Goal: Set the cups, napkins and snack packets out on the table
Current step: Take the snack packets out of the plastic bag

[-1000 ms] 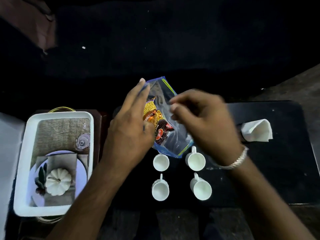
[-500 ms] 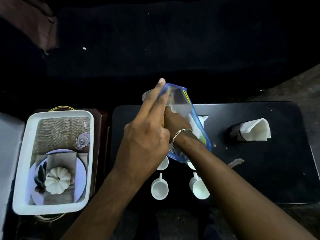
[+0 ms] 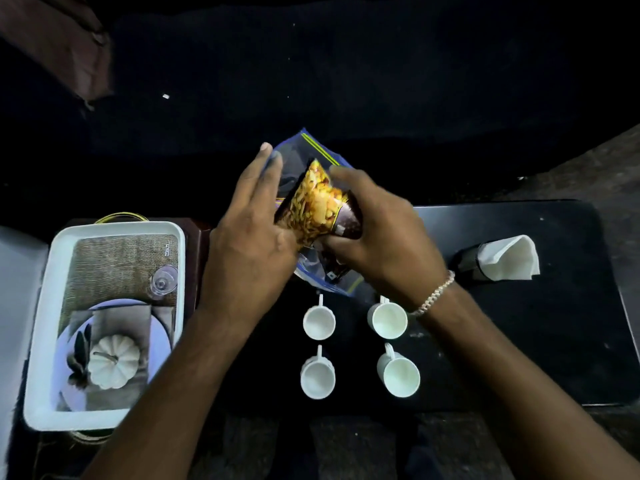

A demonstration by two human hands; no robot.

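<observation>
A clear zip bag (image 3: 313, 157) with a blue edge was held above the far edge of the dark table (image 3: 554, 323) by both hands. The left hand (image 3: 249, 247) was laid against the bag's left side, its fingers (image 3: 265, 157) extended and pressed together along the plastic, with the thumb tucked under toward the packet. The right hand (image 3: 377, 237) was closed around a snack packet (image 3: 317, 206), yellow and brown in print, which stood partly out of the bag's mouth; the fingers were curled over the packet's right side and the thumb was pressed against its lower edge. A metal bracelet (image 3: 437, 293) was seen on the right wrist.

Four white cups (image 3: 318, 322) were recorded on the table just below the bag, set two by two, upright, apart from one another. A white napkin (image 3: 509, 258) in a dark holder was noted well to the right on the same table. A white tray (image 3: 45, 306) stood to the left, beside the table, with a small clear glass (image 3: 162, 282) lying inside it.
</observation>
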